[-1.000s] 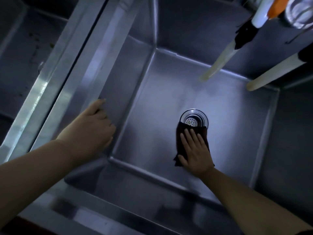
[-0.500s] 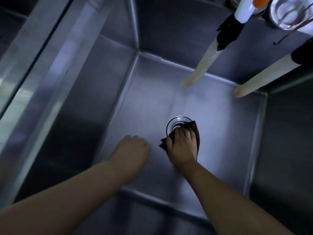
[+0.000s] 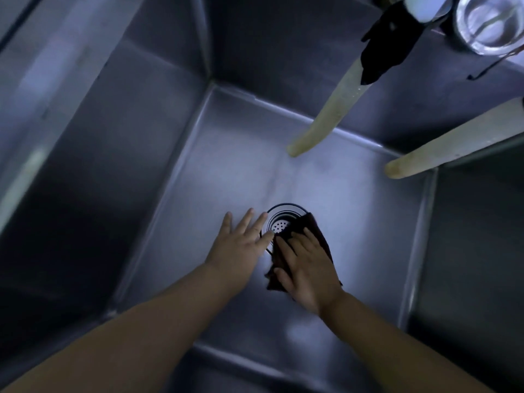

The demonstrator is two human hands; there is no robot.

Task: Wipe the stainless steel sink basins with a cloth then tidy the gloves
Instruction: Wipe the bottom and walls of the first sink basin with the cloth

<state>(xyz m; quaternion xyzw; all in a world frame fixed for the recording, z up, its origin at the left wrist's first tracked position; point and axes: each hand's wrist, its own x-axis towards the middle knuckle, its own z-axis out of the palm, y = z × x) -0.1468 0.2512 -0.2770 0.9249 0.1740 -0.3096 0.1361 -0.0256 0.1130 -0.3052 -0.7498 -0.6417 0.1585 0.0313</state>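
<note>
Deep steel basin (image 3: 354,194): your right hand (image 3: 307,268) presses the cloth (image 3: 309,226) flat-fingered beside the drain (image 3: 279,222); left hand (image 3: 241,245) lies open. Sweep overlapping strokes into corners.

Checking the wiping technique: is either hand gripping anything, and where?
Neither grips. The right hand presses flat on the dark cloth's middle; the left hand lies open beside the round metal drain.

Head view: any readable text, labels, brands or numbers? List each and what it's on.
None readable.
Sink basin, drain strainer and dark cloth: no markings visible.
White bottle and glass jar at the top edge: cropped and dim, no print can be made out.
Two pale hoses: plain, no lettering visible.
</note>
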